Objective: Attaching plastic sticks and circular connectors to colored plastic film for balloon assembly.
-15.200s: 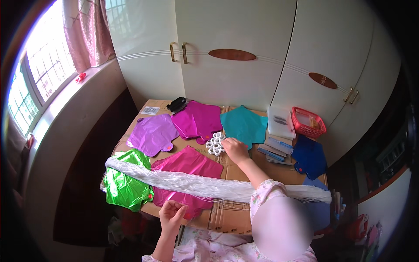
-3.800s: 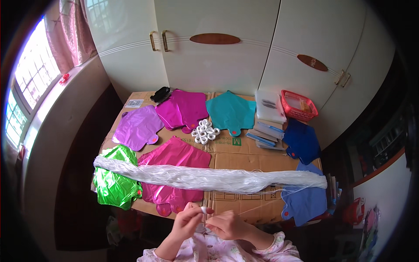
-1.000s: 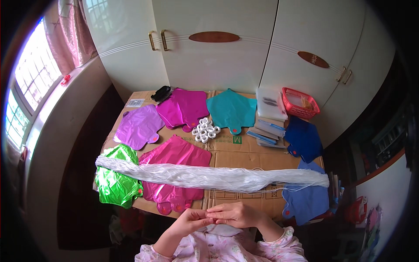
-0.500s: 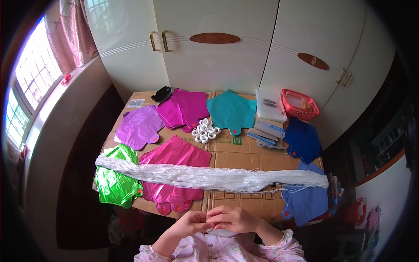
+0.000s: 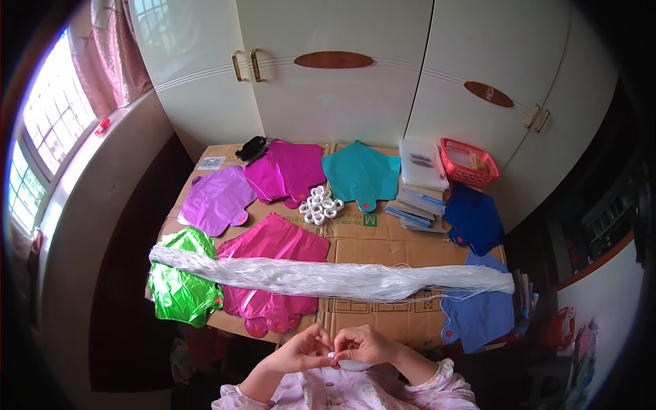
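Observation:
My left hand (image 5: pixel 306 350) and my right hand (image 5: pixel 365 344) meet just off the table's near edge, in front of my body. Between their pinched fingertips is a small white piece (image 5: pixel 332 355), too small to make out further. Ahead of them a long hank of white string (image 5: pixel 369 281) stretches across the table from left to right. It lies over flat, star-shaped foil sheets, like uninflated balloons: a green one (image 5: pixel 184 290), a pink one (image 5: pixel 266 239) and a blue one (image 5: pixel 482 318). A heap of small white rings (image 5: pixel 321 205) sits farther back.
Cardboard (image 5: pixel 383 253) covers the table. Lilac (image 5: pixel 217 201), magenta (image 5: pixel 285 171), teal (image 5: pixel 361 171) and dark blue (image 5: pixel 473 217) foil sheets line its back. A red basket (image 5: pixel 470 164), clear plastic bags (image 5: pixel 422 164) and stacked packets (image 5: pixel 417 208) stand back right. White cabinets (image 5: pixel 328 102) rise behind.
The fingers have shifted from closed together to a more arched pinch, and the small white piece now shows between them. The table's things have not moved.

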The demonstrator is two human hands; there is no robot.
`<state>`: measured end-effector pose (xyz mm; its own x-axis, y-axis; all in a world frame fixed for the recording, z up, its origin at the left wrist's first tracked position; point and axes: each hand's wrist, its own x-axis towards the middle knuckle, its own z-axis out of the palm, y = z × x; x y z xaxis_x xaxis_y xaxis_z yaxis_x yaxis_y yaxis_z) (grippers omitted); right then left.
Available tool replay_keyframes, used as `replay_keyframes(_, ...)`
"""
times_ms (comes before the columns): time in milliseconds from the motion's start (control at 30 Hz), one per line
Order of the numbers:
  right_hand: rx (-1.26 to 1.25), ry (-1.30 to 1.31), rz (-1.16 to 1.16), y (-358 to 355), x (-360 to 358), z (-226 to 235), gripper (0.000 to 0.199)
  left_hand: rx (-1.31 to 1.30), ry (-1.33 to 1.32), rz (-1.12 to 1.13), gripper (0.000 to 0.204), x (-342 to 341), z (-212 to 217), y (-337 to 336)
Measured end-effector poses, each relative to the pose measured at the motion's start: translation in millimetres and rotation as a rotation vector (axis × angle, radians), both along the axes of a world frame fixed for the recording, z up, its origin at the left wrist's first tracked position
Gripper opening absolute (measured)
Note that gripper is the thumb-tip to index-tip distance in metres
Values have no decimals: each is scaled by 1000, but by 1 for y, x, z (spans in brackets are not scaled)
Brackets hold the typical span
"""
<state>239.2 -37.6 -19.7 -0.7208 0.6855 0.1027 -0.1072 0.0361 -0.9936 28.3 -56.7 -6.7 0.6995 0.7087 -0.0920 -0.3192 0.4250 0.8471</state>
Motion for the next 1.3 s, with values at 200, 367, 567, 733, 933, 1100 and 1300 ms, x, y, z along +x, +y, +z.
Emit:
replay_keyframes(200,758,-16,-286,4,1,43,21,4,-33,28,34,-4,-1,4)
replay_keyframes(367,823,-59,-153,5,1,48,27,-45,-23,2,39,-4,2,8)
replay_keyframes(567,863,-103,-184,11,4,40,27,-42,2,14,58,3,18,7)
replay_keyframes(733,708,-144,-347,13,4,46,28,-32,-54,40,71,-1,22,14)
replay_keyframes(933,892,-81,-182,19,5,63,31,-51,-78,45,71,0,23,20)
replay_keyframes(1100,779,-111,-213,14,-4,45,29,-50,-74,63,73,3,27,20)
replay_keyframes(1300,646,-166,-275,17,-11,47,18,60,85,136,67,-6,20,22)
